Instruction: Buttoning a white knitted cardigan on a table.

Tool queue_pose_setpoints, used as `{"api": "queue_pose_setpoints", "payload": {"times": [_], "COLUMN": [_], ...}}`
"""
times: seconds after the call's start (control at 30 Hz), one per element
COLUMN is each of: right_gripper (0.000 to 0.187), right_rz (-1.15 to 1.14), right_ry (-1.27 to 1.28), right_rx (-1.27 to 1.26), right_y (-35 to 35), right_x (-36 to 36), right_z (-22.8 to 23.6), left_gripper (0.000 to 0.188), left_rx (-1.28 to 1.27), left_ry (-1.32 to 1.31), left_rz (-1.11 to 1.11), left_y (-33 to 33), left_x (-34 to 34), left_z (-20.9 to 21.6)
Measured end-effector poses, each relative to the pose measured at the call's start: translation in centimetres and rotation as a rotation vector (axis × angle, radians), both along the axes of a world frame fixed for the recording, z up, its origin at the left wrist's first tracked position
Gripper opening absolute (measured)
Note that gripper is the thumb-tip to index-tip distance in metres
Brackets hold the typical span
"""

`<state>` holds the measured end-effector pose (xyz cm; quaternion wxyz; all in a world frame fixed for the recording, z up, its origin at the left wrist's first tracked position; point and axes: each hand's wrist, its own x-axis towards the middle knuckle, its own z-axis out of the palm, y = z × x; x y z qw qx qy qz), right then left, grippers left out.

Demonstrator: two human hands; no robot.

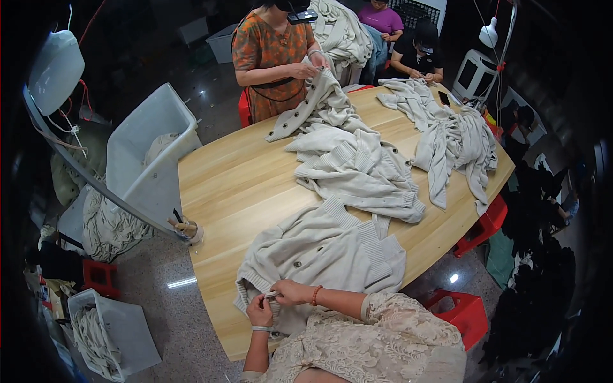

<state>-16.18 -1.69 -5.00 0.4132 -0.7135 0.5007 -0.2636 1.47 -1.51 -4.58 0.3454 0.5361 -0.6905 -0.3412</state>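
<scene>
A cream knit cardigan point(319, 239) with ribbed edges and dark round buttons lies spread on the near part of the wooden table point(223, 185). At its lower left, my left hand point(260, 311) has its fingers closed on the edge of the knit. My right hand point(292, 292), with a beaded bracelet at the wrist, pinches the same edge from the right. The fingertips of both hands almost meet around the fabric. Whatever small thing may sit between them is too small to make out.
More cream cardigans point(357, 166) are heaped mid-table, and others point(456, 137) lie at the right. A co-worker point(268, 64) stands across, handling a buttoned cardigan; two more people sit farther back. White bins point(153, 134) stand left, a tool cup point(193, 234) at the table's edge, red stools point(461, 316) right.
</scene>
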Motion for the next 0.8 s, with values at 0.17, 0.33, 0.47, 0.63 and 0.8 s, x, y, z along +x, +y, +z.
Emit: {"api": "queue_pose_setpoints", "payload": {"times": [0.17,0.33,0.47,0.63,0.8], "right_gripper": [0.028,0.025,0.017,0.018,0.016], "right_rz": [-0.096,-0.2,-0.103,-0.043,-0.171], "right_ry": [-0.006,-0.007,0.006,-0.278,-0.024], "right_rx": [-0.021,-0.014,-0.049,-0.11,0.063], "right_y": [0.8,2.3,1.8,0.7,1.7], "right_x": [1.1,1.7,0.7,0.0,-1.4], "right_z": [-0.4,-0.1,0.5,2.4,2.9], "left_gripper": [0.011,0.011,0.013,0.013,0.014], "left_rx": [0.018,0.089,0.275,0.411,0.495], "left_ry": [0.044,0.019,0.055,0.47,0.553], "left_rz": [0.012,-0.003,-0.056,-0.148,-0.037], "left_y": [0.0,1.0,0.4,-1.4,-1.6], "left_x": [0.2,0.8,2.6,2.1,3.7], "left_z": [-0.3,-0.4,-2.1,-0.6,-1.6]}}
